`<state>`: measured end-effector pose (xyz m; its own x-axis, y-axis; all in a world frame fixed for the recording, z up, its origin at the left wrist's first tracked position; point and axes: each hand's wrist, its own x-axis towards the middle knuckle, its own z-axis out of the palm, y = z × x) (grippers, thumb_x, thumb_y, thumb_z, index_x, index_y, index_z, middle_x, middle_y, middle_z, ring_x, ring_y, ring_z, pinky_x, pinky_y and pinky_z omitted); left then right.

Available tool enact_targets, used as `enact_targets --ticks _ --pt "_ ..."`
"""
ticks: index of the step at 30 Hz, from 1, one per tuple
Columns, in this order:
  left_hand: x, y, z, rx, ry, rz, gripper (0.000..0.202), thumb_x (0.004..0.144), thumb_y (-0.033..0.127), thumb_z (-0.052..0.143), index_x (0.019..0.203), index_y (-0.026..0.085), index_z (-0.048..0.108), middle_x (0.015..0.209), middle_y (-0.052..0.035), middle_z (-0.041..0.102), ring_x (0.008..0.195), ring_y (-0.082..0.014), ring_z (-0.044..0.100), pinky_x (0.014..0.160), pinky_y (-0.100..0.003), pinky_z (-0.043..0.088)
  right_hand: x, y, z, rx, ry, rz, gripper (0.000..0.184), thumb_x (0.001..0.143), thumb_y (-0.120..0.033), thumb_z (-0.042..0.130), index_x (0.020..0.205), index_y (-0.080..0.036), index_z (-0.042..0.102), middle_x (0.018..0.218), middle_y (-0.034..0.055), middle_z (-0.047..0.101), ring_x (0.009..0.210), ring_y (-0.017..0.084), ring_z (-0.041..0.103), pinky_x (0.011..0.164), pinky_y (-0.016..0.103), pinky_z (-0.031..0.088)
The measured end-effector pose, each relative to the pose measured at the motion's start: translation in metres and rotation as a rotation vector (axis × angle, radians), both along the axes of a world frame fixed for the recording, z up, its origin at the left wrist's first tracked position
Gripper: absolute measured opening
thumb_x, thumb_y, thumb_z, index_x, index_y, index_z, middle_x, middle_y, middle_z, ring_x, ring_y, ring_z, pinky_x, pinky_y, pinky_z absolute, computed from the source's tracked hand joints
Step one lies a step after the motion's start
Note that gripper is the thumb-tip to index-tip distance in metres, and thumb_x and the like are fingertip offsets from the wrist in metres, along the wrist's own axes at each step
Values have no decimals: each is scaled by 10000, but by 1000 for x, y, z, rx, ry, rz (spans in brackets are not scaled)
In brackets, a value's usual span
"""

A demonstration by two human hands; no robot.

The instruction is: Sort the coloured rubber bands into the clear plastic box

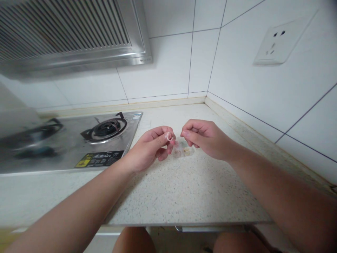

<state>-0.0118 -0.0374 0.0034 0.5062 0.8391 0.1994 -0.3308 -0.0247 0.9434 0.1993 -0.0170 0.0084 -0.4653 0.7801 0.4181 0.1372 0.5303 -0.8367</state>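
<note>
Between the thumb and fingers of my left hand (155, 143) is a small white ring (169, 136), held up over the counter. My right hand (202, 136) is a short way to its right, thumb and index finger pinched together; whatever they hold, if anything, is too small to make out. Below and between both hands a small clear plastic box (184, 151) lies on the speckled counter (189, 189). Some small yellowish and reddish bits show inside it, and the hands partly cover its far side.
To the left, a steel gas stove (65, 140) is set into the counter, with a black burner (107, 128) nearest me. A range hood (79, 35) hangs above it. White tiled walls meet at the back corner; a socket (279, 44) is on the right wall.
</note>
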Motion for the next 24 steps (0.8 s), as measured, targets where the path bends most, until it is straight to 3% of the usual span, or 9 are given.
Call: enact_targets --ticks 9,19,24 --pt "-1 3 -4 40 -33 -19 188 907 305 721 921 167 594 829 0 640 621 -80 594 415 -129 405 1 0 1 16 -36 14 180 933 -314 643 834 -164 641 623 -38 593 522 68 468 473 218 330" --pt "-2 4 -3 78 -50 71 205 852 250 781 915 163 607 773 15 693 551 -59 589 405 -123 411 2 -1 2 42 -28 18 194 948 -323 637 840 -162 642 635 -32 597 543 69 501 486 209 361" --pt "-1 4 -2 69 -42 144 252 809 263 819 889 162 603 764 15 707 524 -53 577 402 -123 409 4 -1 0 109 8 60 144 923 -309 683 957 -175 643 687 -28 609 589 84 546 529 214 415"
